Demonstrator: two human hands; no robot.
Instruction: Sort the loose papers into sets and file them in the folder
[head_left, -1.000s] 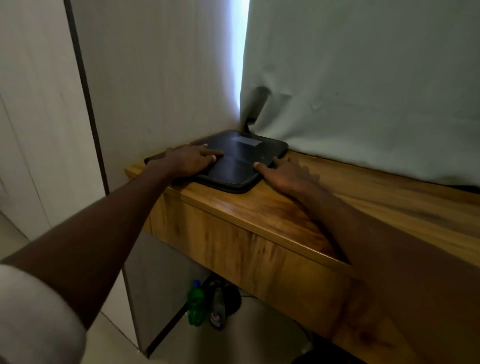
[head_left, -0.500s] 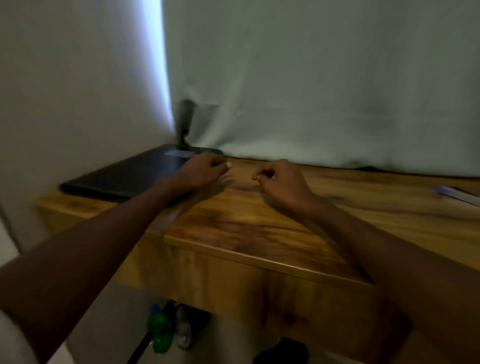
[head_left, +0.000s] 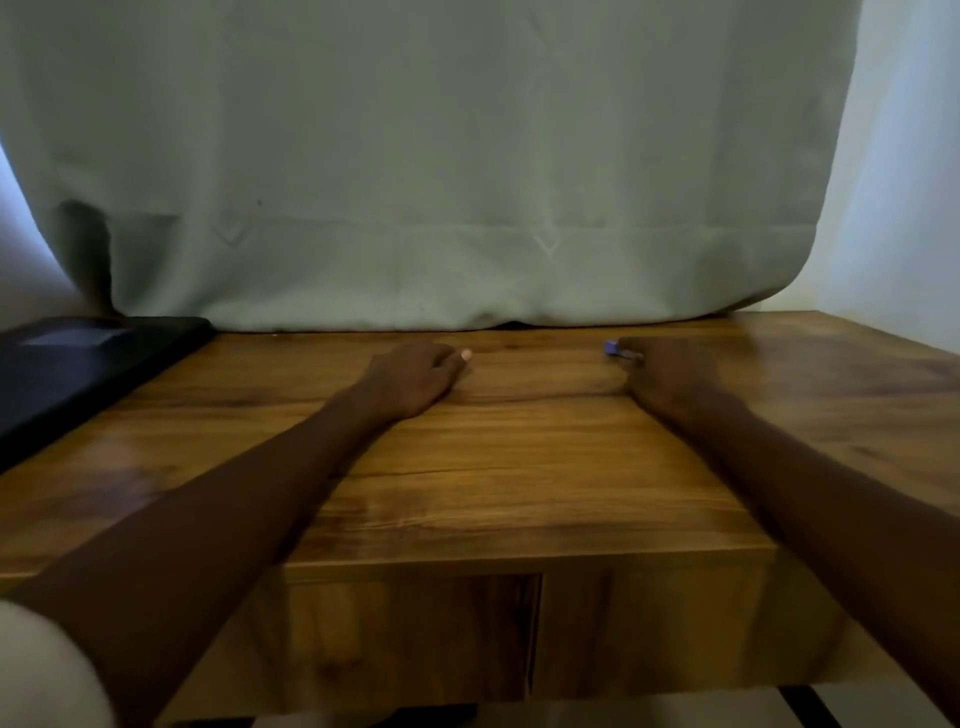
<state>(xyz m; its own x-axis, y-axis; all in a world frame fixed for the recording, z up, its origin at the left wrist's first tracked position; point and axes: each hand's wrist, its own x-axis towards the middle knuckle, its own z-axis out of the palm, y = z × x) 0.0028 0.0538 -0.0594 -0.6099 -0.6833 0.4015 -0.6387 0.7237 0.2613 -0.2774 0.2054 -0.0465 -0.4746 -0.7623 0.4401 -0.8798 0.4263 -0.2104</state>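
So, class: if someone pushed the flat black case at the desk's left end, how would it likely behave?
The black case lies flat on the desk, so it would probably slide, not tip. Its glossy top may be slippery. Weight can't be judged.

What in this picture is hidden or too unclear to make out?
Head view:
- Small blue object: the right hand covers most of it; what it is cannot be told.
- Right hand's grip: fingers face away, unclear.
- Dark flat case: cut off by the left edge.
- Whatever lies behind the curtain: hidden.
- Papers: none in view.
- Left hand: its underside rests on the wooden table, hidden.
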